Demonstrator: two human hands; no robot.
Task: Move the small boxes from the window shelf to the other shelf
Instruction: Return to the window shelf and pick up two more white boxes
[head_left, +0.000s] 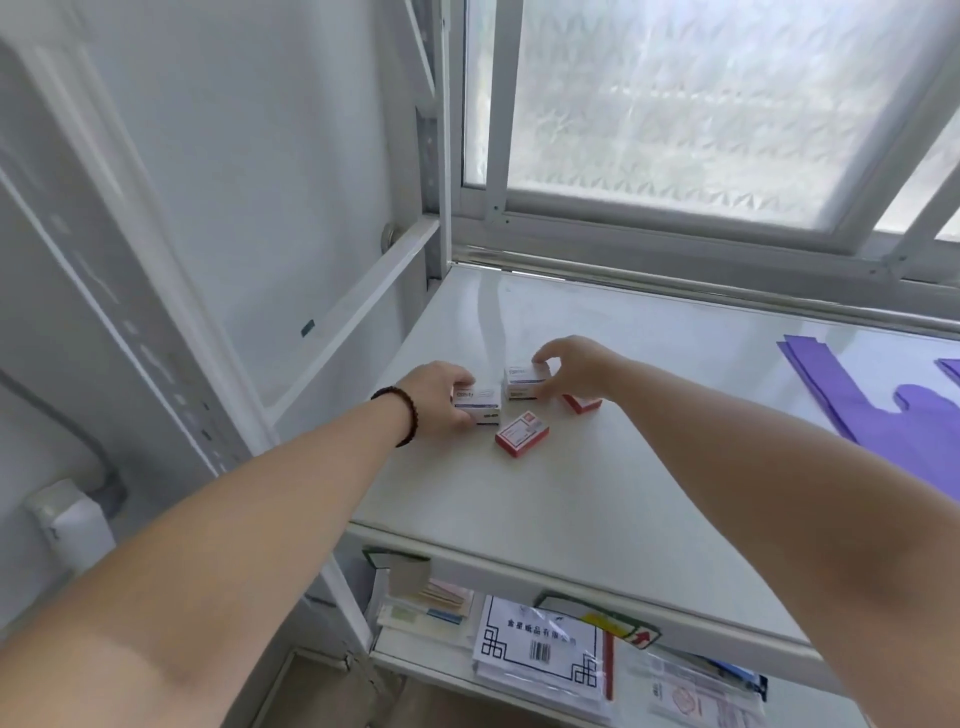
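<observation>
Frosted window panes (717, 104) fill the upper right of the frame, and directly below them runs the white window shelf (597, 493), where the small boxes sit in a loose cluster near the middle of the picture. Four of them show. The left white box (480, 402) is gripped by the left hand (439, 397), whose fingers curl round its near and far sides. Just beside it to the right, the right white box (524, 382) is pinched by the right hand (569, 366), thumb and fingertips arched over its top edge. Both white boxes seem to rest on the shelf. Below them in the frame lies a red box (522, 434), flat and apart from both hands. A second red box (582, 402) is partly hidden under the right wrist, so only a corner of it can be seen.

A dark bead bracelet (408, 415) circles the left wrist. Both bare forearms reach in from the lower corners of the frame. At the right edge, purple sheets (883, 410) lie flat on the same shelf, well apart from the boxes. Under the shelf, toward the bottom of the frame, a lower shelf (415, 660) holds packets of paper (540, 649) in clear wrap. White metal racking posts (156, 322) cross the left side, against a pale wall.
</observation>
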